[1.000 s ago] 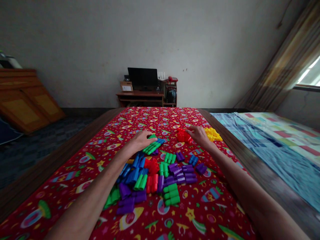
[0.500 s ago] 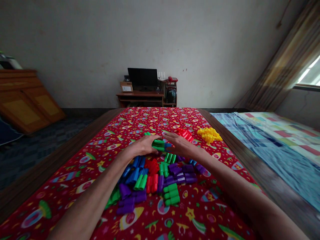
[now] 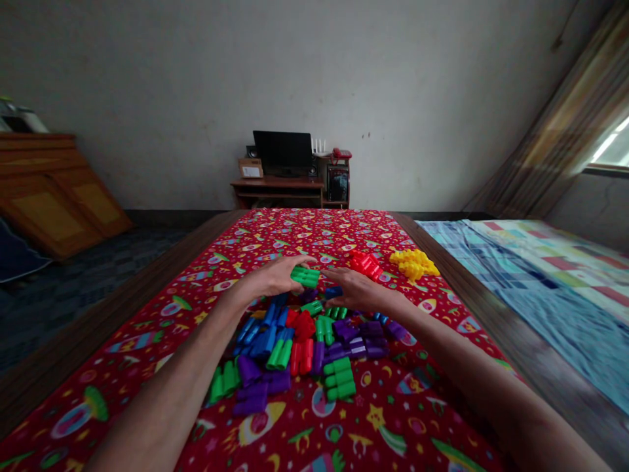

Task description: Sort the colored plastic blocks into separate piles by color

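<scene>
My left hand [image 3: 272,278] is lifted a little above the red patterned cloth [image 3: 147,341] and grips a green plastic block [image 3: 305,276]. My right hand [image 3: 354,290] reaches in from the right with its fingers stretched toward a small blue block [image 3: 334,291]; it holds nothing that I can see. Below both hands lies a mixed pile of blue, green, purple and red blocks [image 3: 299,347]. Beyond the hands, a group of red blocks [image 3: 364,263] and a group of yellow blocks [image 3: 413,263] lie apart from the pile.
The cloth covers a long wooden table [image 3: 496,321]. A blue checked bedsheet [image 3: 540,282] lies to the right. A desk with a monitor [image 3: 284,152] stands at the far wall. An orange cabinet [image 3: 49,190] leans at the left.
My right hand left the red blocks and came leftward to the pile. My left hand has raised the green block off the cloth.
</scene>
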`<state>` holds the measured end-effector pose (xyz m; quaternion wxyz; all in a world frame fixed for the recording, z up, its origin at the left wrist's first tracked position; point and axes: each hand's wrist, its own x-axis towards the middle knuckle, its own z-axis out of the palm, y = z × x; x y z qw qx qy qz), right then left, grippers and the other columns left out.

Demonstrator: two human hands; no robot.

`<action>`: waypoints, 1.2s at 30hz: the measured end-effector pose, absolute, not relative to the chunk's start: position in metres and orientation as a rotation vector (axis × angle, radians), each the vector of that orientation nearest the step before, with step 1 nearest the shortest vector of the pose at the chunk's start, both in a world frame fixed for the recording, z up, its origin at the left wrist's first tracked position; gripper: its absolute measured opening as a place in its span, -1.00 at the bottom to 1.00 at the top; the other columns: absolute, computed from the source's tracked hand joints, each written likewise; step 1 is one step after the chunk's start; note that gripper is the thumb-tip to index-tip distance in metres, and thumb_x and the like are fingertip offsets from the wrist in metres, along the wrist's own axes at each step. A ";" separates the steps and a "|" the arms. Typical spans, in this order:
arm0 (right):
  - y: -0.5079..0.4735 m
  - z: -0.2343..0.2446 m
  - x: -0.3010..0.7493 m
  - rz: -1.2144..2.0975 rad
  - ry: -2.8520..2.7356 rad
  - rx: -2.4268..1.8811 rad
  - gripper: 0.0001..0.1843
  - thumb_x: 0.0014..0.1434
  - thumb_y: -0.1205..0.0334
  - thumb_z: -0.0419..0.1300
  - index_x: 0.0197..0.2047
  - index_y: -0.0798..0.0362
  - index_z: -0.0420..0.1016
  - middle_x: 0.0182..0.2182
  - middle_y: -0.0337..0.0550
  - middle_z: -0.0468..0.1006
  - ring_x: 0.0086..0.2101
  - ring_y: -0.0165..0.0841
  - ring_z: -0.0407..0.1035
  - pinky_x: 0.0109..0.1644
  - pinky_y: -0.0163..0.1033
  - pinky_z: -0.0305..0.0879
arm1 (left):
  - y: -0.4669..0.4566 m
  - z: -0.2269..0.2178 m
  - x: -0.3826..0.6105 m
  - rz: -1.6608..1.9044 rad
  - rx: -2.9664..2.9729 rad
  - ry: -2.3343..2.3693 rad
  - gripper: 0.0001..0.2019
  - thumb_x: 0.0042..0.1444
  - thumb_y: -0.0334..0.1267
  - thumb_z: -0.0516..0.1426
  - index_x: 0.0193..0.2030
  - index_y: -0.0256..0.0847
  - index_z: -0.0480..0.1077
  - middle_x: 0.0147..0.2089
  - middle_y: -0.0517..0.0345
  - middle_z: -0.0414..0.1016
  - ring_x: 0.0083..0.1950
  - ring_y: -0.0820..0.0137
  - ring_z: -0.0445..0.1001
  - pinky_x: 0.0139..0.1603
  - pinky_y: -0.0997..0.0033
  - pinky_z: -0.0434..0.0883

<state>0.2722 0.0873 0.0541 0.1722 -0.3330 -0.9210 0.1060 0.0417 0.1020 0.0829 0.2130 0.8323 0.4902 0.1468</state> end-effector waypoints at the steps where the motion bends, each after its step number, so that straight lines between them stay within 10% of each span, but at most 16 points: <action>1: 0.086 0.055 0.271 0.316 -2.586 -0.928 -0.36 0.11 0.10 0.32 0.21 0.12 0.31 -0.12 0.03 0.55 -0.16 -0.23 0.43 -0.20 -0.27 0.22 | 0.099 0.085 0.046 0.430 2.313 1.326 -0.29 -0.24 -0.32 0.20 0.19 -0.19 0.34 0.00 0.10 0.55 0.00 0.17 0.50 -0.04 0.35 0.41; 11: 0.076 0.069 0.267 0.273 -2.554 -1.122 -0.70 0.16 0.19 0.24 -0.07 0.19 0.49 -0.39 -0.09 0.55 -0.43 -0.39 0.33 -0.37 -0.33 0.05 | 0.093 0.082 0.054 0.429 2.373 1.345 -0.37 -0.15 -0.29 0.24 0.17 -0.17 0.35 0.07 0.06 0.54 0.07 0.18 0.49 0.03 0.36 0.39; 23: 0.086 0.059 0.273 0.269 -2.511 -0.981 -0.74 0.13 0.33 0.26 -0.08 0.15 0.53 -0.21 0.00 0.60 -0.27 -0.34 0.43 -0.25 -0.34 0.18 | 0.101 0.077 0.047 0.311 2.245 1.534 -0.39 0.04 -0.06 0.16 0.24 -0.21 0.33 0.13 0.00 0.52 0.11 0.19 0.50 0.06 0.36 0.41; 30: 0.068 0.090 0.274 0.314 -2.675 -1.097 -0.84 0.14 0.42 0.18 -0.45 0.16 0.54 -0.61 -0.28 0.40 -0.58 -0.55 0.12 -0.47 -0.35 -0.10 | 0.107 0.075 0.030 0.215 2.427 1.597 -0.43 0.18 0.03 0.07 0.26 -0.24 0.32 0.17 -0.06 0.48 0.16 0.18 0.45 0.12 0.35 0.35; 36: 0.044 0.089 0.254 0.553 -2.705 -0.719 -0.86 0.20 0.36 0.19 -0.18 0.12 0.56 -0.32 -0.14 0.57 -0.35 -0.43 0.39 -0.29 -0.36 0.18 | 0.102 0.085 0.030 0.226 2.449 1.588 -0.46 0.17 -0.06 0.09 0.26 -0.22 0.31 0.17 -0.04 0.48 0.16 0.21 0.44 0.12 0.35 0.33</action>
